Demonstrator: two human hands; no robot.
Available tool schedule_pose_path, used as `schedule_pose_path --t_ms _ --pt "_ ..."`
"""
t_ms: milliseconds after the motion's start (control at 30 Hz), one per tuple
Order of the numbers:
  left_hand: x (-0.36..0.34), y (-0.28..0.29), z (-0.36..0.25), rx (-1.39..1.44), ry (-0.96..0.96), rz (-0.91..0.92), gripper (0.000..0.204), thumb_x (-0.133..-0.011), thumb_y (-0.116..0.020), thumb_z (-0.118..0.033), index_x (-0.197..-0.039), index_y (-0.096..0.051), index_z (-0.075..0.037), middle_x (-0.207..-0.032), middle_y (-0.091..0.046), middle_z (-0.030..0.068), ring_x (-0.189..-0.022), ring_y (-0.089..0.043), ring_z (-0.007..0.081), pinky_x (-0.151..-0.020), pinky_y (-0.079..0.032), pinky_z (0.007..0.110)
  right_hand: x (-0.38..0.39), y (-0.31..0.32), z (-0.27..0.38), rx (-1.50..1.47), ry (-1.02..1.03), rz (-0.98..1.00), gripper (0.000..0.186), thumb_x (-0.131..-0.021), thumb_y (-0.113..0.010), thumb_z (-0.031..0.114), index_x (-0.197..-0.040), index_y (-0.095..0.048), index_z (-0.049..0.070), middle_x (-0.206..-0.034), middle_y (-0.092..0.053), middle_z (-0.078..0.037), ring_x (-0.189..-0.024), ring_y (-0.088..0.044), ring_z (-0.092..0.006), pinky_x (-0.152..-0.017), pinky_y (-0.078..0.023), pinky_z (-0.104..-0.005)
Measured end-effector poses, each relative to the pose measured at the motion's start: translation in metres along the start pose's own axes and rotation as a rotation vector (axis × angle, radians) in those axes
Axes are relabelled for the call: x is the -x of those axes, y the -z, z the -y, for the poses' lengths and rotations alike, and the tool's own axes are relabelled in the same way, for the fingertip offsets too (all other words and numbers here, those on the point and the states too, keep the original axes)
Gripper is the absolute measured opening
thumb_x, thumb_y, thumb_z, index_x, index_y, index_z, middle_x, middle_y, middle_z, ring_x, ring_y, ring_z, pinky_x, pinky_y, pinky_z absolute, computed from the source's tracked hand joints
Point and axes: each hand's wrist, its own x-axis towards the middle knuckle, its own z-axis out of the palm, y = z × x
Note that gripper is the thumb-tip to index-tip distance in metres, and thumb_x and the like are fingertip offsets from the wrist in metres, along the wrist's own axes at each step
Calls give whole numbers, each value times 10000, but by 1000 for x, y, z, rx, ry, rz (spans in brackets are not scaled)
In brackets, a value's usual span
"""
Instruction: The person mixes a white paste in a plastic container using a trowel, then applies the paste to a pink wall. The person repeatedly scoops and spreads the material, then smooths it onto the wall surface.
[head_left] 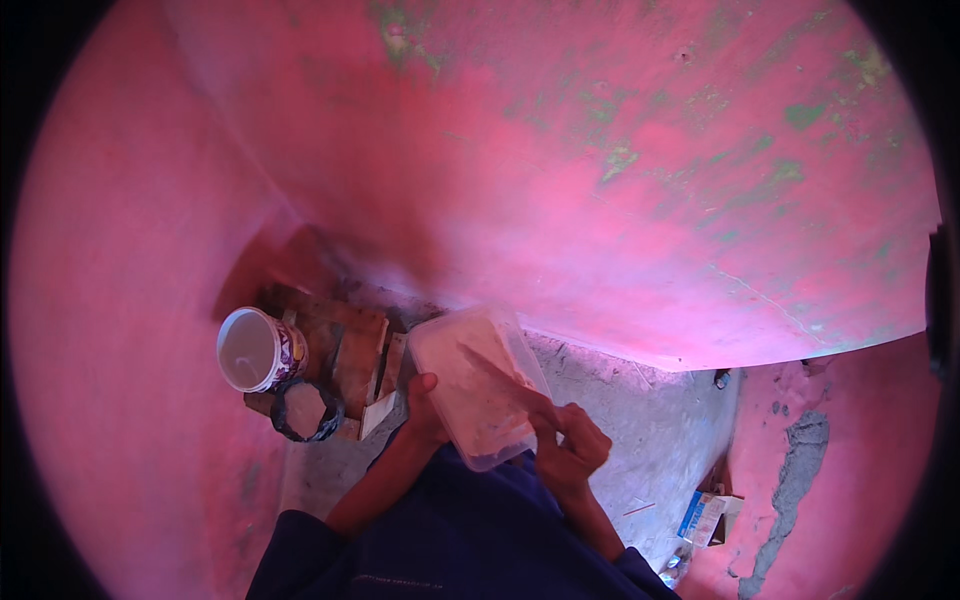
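Pink walls around a grey floor, with green patches across the wall ahead and a rough grey strip on the wall at right. At left, by wooden boards: white bucket with a patterned side, just beside a dark bag with pale contents. At lower right: small blue-and-white box. At centre, in front of the body and above the floor: clear plastic tub, tilted, with pale paste inside. Stage of work, by judgement: partway, with paste already in the tub and a flat tool across it; green patches on the wall bare (amount left not determinable from this view). Left hand: curled around the tub's left edge, thumb uppermost, fingers mostly hidden. Right hand: wrapped around the tool's handle, beside the tub's right edge.
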Motion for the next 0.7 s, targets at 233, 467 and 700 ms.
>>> schedule_pose_path --t_ms 233,467,700 --pt "0 -6 -18 -23 -12 81 939 -675 -725 -414 -1415 -289 -33 -1334 -454 193 -1201 -493 353 -1006 -435 489 2 -6 13 41 -78 54 173 -749 -752 47 -691 -598 -7 -557 -497 -29 -463 -404 -111 -442 -298 -270" --pt "14 18 -35 93 145 154 982 -657 -760 -372 -1428 -259 -27 -1367 -413 201 -1242 -452 362 -1022 -415 511 -5 -15 19 102 -391 51 367 -809 -756 147 -592 -487 26 -520 -348 59 -530 -286 -31 -449 -212 -251" --pt "29 12 -53 150 195 138 997 -644 -750 -380 -1432 -255 -21 -1371 -406 199 -1261 -431 363 -1042 -391 514 -1 -14 30 120 -479 145 286 -806 -750 90 -628 -543 5 -508 -463 -18 -502 -363 -37 -441 -302 -240"
